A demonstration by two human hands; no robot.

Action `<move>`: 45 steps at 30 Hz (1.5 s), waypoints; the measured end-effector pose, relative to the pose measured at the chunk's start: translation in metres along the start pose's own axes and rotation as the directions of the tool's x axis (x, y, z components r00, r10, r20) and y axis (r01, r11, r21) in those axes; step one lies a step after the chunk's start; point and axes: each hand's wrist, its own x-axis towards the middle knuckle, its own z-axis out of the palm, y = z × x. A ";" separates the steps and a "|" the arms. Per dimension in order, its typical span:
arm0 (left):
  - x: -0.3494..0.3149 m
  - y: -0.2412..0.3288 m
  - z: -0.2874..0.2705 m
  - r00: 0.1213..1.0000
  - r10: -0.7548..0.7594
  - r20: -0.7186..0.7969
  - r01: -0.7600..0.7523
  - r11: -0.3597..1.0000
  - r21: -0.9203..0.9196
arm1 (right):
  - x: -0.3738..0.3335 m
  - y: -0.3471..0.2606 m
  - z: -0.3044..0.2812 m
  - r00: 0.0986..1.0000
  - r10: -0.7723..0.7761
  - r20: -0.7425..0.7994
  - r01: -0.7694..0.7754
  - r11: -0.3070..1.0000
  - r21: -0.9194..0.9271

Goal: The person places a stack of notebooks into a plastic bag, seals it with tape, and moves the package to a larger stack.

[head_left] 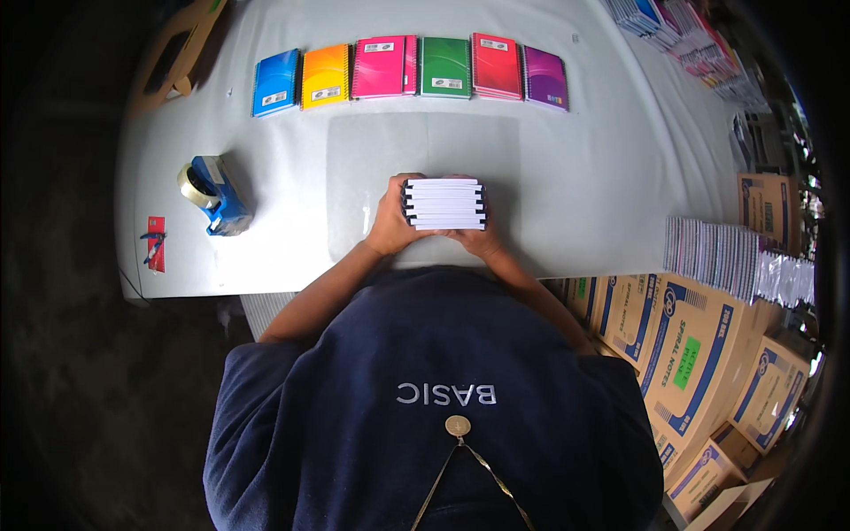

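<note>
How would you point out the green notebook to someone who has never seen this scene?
Start at the pale table and look past the left hand and right hand to the row of bright notebooks on its far side. Near the row's middle, the green notebook sits between pink on its left and red on its right. It has the only green cover in that row.

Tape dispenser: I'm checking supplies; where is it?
Head view: the tape dispenser is on the table at left, between the red item and the left hand.
</note>
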 end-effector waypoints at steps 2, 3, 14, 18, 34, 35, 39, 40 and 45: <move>-0.004 -0.002 0.003 1.000 -0.024 -0.013 0.026 0.992 0.124 | -0.003 0.007 -0.004 1.000 0.007 0.020 -0.006 0.999 -0.054; -0.004 -0.002 0.004 1.000 -0.011 -0.027 0.015 0.991 0.136 | -0.004 0.007 -0.004 1.000 0.018 0.016 -0.017 0.997 -0.081; -0.006 -0.032 0.006 0.984 -0.113 0.138 0.096 0.988 0.124 | 0.000 -0.001 -0.007 0.998 -0.010 0.057 0.021 0.978 -0.209; -0.008 -0.035 0.003 0.975 -0.121 0.185 0.089 0.981 0.170 | 0.000 -0.003 -0.007 0.997 0.019 0.078 -0.009 0.991 -0.131; -0.011 -0.048 0.005 0.985 -0.080 0.154 0.054 0.984 0.169 | -0.013 0.023 -0.003 0.993 0.113 0.021 -0.109 0.982 -0.154; -0.011 -0.049 0.004 0.989 -0.005 0.148 -0.033 0.966 0.258 | -0.012 0.022 -0.002 0.992 0.126 0.018 -0.122 0.982 -0.142; -0.003 -0.027 -0.005 0.972 0.118 0.204 -0.216 0.790 0.574 | -0.011 0.026 -0.007 0.998 0.053 0.038 -0.041 0.961 -0.274; 0.000 -0.016 -0.010 0.971 0.103 0.215 -0.221 0.729 0.648 | -0.010 0.024 -0.008 0.998 0.011 0.054 0.010 0.931 -0.365; 0.001 0.037 -0.038 0.955 -0.201 0.217 0.117 0.931 0.346 | 0.025 -0.053 -0.004 0.981 0.193 0.030 -0.175 0.937 -0.302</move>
